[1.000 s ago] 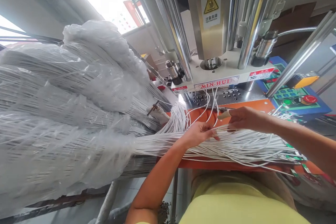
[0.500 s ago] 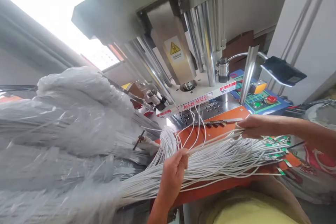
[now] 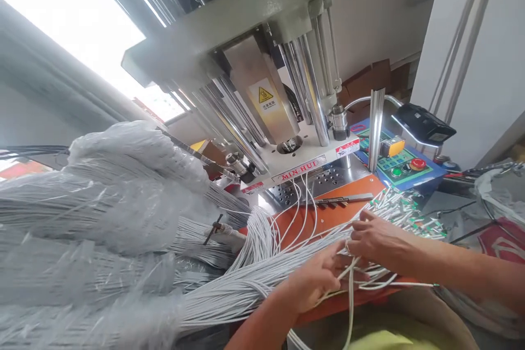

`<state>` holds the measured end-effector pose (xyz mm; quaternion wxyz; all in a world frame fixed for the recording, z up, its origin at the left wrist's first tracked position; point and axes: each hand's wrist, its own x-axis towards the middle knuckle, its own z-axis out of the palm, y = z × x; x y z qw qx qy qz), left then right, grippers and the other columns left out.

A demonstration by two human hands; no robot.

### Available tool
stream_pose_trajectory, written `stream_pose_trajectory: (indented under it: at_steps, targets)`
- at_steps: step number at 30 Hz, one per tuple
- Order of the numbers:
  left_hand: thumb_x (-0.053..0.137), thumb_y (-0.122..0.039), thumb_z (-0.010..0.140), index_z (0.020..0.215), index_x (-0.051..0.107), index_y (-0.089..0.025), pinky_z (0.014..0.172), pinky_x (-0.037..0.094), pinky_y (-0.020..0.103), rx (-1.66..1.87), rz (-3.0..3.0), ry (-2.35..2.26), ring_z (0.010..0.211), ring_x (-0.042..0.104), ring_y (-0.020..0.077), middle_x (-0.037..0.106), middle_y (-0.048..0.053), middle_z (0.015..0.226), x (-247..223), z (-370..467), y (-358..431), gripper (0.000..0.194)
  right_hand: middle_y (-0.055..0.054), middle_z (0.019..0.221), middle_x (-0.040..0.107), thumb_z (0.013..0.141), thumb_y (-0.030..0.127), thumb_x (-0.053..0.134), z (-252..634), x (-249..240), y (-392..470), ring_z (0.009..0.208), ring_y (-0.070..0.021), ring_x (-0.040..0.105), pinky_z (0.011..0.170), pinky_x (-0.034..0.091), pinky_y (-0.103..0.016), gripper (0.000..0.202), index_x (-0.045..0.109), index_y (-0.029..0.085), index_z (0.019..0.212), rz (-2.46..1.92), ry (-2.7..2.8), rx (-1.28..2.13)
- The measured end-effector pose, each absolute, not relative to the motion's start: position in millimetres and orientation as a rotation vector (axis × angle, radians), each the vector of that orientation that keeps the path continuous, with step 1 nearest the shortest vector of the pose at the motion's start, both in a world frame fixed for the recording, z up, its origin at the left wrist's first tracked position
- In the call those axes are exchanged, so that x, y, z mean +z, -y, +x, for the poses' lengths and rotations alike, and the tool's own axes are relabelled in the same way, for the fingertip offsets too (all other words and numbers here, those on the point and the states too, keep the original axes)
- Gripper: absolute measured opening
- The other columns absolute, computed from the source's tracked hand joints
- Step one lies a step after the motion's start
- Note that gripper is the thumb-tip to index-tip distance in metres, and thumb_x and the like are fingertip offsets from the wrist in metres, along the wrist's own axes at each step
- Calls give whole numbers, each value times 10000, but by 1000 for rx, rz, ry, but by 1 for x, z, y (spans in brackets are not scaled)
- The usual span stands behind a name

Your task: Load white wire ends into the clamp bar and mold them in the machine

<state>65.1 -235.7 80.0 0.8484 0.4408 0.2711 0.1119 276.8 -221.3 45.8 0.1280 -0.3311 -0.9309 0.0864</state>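
A thick bundle of white cables lies across the orange table, its green-tipped ends fanned out at the right. Over the bundle, my two hands are close together. My right hand has its fingers closed on a cream-white cord near the bundle's middle. My left hand curls against the same spot from below left, also closed on the cord, its fingertips partly hidden by strands. Part of the cord hangs down over the table's front edge.
A press machine stands behind the bundle, with several cables running under its plate. Plastic-wrapped cables are piled at the left. To the right are a blue control box and a lamp. A metal strip lies on the table.
My hands were far apart, stretching the cord along the bundle. My right hand has moved left and down, my left hand right, and they now meet. The cord hangs slack below them.
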Motion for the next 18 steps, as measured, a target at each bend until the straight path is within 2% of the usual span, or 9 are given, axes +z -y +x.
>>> stream_pose_trajectory:
  at_steps: [2,4,6,8,10,12,14,16,18]
  targets:
    - [711,-282,673,1263,525,-204,725,494,300,249,870,-578,763,655,179,643,84,998,73,78,226,623,-4,663,642,814,208,639,270,45,223,644,-174,563,667,275,-341,74,594,209,754,-1024,2754,204]
    - [737,-384,718,1176,550,-175,504,384,196,238,918,-672,499,503,67,602,19,794,65,86,223,537,-5,664,640,802,185,631,270,43,223,609,-168,559,649,274,-338,57,589,203,768,-1045,2748,179]
    - [720,-483,759,1149,535,-162,419,237,164,279,1014,-803,411,317,25,487,-59,618,55,86,226,538,1,681,637,820,169,602,280,40,220,618,-168,565,679,289,-342,54,574,205,792,-1004,2715,171]
    - [658,-543,804,1188,509,-158,405,184,167,315,1072,-886,410,247,36,391,-97,534,48,79,232,564,-3,715,646,842,156,570,297,35,217,647,-172,575,696,296,-341,55,563,203,814,-1011,2674,206]
    - [588,-575,842,1166,541,-128,397,162,176,267,1074,-898,411,242,46,361,-96,507,44,70,237,554,-16,786,661,850,153,551,313,29,214,707,-179,585,672,297,-321,53,565,204,851,-1045,2627,323]
    - [559,-596,845,1021,604,-98,388,149,185,224,1055,-909,408,259,41,393,-73,517,44,65,240,530,-23,832,658,859,164,539,321,26,214,744,-180,578,634,292,-297,56,566,207,882,-1111,2567,469]
    - [585,-596,821,921,606,-105,398,223,183,216,1038,-930,422,360,46,485,-35,575,45,67,242,501,-13,800,650,876,185,526,318,28,216,729,-171,557,638,297,-290,51,566,208,854,-1134,2532,566]
    - [632,-580,789,920,579,-130,442,327,194,220,1015,-940,460,457,65,560,-8,656,48,76,243,472,6,712,639,894,203,516,307,33,218,651,-148,515,680,310,-309,125,557,201,776,-1093,2559,629]
    - [656,-568,775,914,562,-143,464,351,204,235,998,-924,467,471,71,570,-9,659,49,86,243,457,20,630,622,896,218,523,299,40,219,579,-134,469,713,323,-336,181,549,197,718,-1040,2607,670]
